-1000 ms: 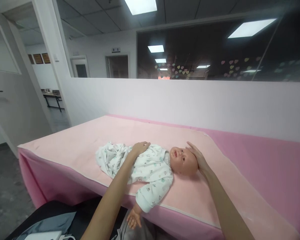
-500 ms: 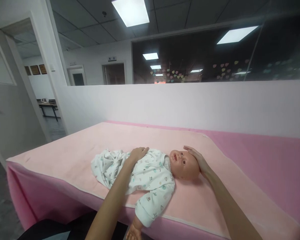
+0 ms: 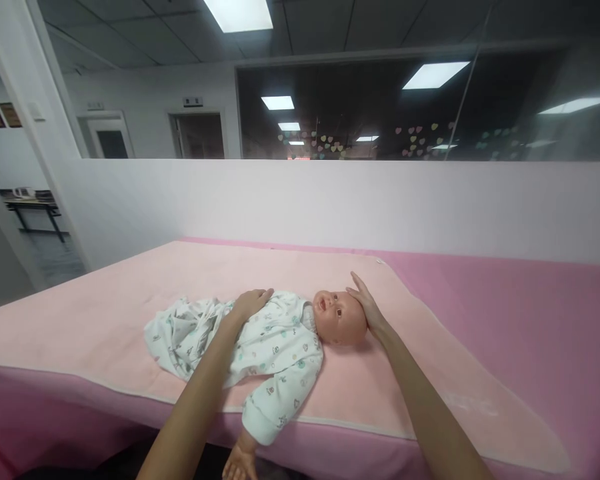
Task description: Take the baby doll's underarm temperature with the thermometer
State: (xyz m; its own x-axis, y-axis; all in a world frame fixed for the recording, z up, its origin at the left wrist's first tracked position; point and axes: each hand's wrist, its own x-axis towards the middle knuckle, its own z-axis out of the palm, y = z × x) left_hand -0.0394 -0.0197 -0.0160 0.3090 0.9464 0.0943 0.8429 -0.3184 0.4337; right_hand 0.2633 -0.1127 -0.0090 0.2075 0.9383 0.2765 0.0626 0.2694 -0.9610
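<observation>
A baby doll point(image 3: 337, 318) in a white printed outfit point(image 3: 280, 347) lies on its back on a light pink pad point(image 3: 360, 393), its head to the right. My left hand point(image 3: 253, 303) rests flat on the doll's belly, holding nothing. At the top of the doll's head, my right hand point(image 3: 367, 307) touches the forehead and crown with its fingers spread. One doll arm stretches toward me, and its bare hand point(image 3: 241, 461) hangs past the table's front edge.
A deeper pink cover point(image 3: 540, 320) shows beneath the pad at the right and along the front. Behind stands a low white wall point(image 3: 330, 207) with glass above it. A doorway at the far left shows a desk point(image 3: 35, 202).
The view has turned to the right, so the doll and table appear further left. My right hand's fingers have lifted and spread a little at the doll's head. My left hand stays on the belly.
</observation>
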